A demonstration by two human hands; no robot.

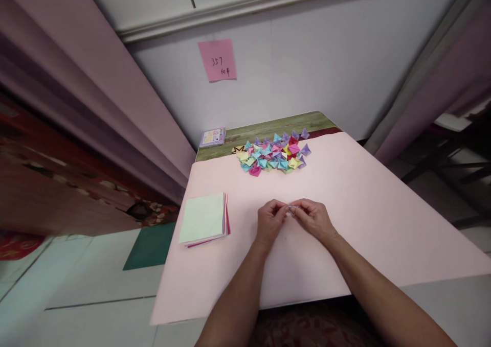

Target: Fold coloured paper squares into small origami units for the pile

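head view, hands (270, 220) (313, 219) pinching a small pale piece (293, 208), paper stack (202, 217) at left, folded papers (282, 163) beyond

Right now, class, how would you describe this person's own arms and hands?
The left hand and right hand are bare, without gloves. The left forearm and right forearm show no sleeves, watch or bracelet. Dark, reddish patterned fabric shows between them.

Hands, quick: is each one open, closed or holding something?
Left hand: closed, pinching a small pale piece, too small to identify.
Right hand: closed, pinching the same piece from its other side.
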